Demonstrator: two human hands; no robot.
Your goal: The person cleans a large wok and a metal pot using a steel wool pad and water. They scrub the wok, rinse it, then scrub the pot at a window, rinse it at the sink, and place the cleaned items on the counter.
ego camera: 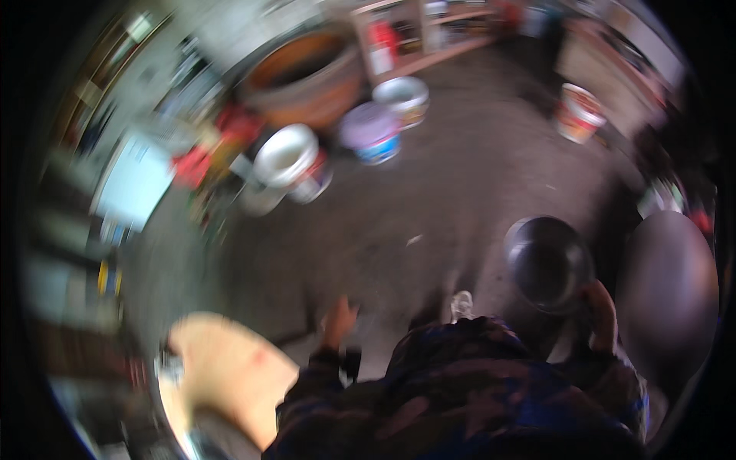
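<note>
A round metal basin (546,261) hangs at my right side, its inside facing up towards me. My right hand (595,293) grips it by the near right rim. My left hand (340,322) is low in front of my left side, over the dark floor (425,201). Blur hides its finger pose, and no held object can be made out there. A dark band (351,362) shows by the left wrist. One shoe (462,305) is visible below my camouflage-patterned clothing (460,385).
A pale round tabletop (230,356) lies close on my left; a large smooth oval surface (670,299) stands at my right. Ahead are a white bucket (287,155), a lidded bucket (374,135), another bucket (402,98), a big earthenware vat (305,86) and a red-and-white bucket (579,112).
</note>
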